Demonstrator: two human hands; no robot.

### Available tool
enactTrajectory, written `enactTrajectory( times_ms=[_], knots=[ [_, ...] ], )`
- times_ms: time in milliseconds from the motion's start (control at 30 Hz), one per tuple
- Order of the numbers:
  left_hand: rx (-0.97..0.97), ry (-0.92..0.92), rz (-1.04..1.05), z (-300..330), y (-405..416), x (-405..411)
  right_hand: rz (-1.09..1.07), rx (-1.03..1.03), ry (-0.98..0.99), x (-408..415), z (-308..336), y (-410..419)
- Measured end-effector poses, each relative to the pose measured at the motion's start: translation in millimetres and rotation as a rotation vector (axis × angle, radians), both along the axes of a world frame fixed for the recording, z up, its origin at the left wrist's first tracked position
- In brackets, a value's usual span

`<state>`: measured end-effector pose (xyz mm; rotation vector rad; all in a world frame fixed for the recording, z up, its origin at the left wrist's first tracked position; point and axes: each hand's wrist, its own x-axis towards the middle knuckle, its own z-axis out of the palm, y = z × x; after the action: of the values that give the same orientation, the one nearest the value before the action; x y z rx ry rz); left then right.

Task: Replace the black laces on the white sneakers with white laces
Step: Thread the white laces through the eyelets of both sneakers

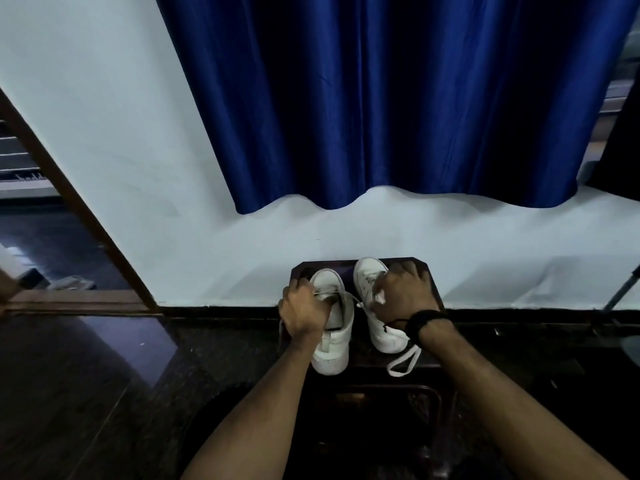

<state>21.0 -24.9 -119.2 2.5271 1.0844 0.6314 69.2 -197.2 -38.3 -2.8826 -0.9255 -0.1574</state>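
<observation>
Head view, so from up close: a loose white lace (403,362) loops over the near edge of the small dark table (433,282), just by the heel of the right sneaker (379,306). Both white sneakers sit side by side on that table, toes toward the far edge. The left hand (303,308) has its fingers curled round the laces at the tongue of the left sneaker (334,327), while the right hand (401,294) with a black wristband (420,322) pinches white lace over the right one. Behind is a pale wall (104,133) and a blue curtain (381,98).
</observation>
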Motion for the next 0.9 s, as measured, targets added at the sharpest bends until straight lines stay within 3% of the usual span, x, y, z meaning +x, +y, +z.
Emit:
enactTrajectory(
  times_ms=[100, 167, 467, 567, 767, 900],
  knots=[
    [-0.321, -0.171, -0.014, 5.0, 3.2, -4.2, 0.132, 0.311, 0.213, -8.5, -5.9, 21.3],
    [-0.542, -0.261, -0.001, 7.7, 9.9, -7.8, 0.189, 0.337, 0.332, -15.4, -18.9, 35.8],
    [-1.004, -0.370, 0.034, 4.4, 39.6, -28.0, -0.005, 0.736, 0.319, -17.2, -49.4, 42.4],
    [-1.058, -0.347, 0.041, 6.0, 37.4, -30.3, -0.006, 0.753, 0.349, -14.1, -53.0, 43.7],
    [-0.979, -0.175, -0.047, 27.6, 46.2, -36.0, -0.005, 0.735, 0.407, -3.0, -54.8, 43.0],
    [-0.978, -0.073, -0.015, 50.5, 62.4, -45.5, 0.009, 0.618, 0.505, 2.0, -57.4, 45.0]
  ],
)
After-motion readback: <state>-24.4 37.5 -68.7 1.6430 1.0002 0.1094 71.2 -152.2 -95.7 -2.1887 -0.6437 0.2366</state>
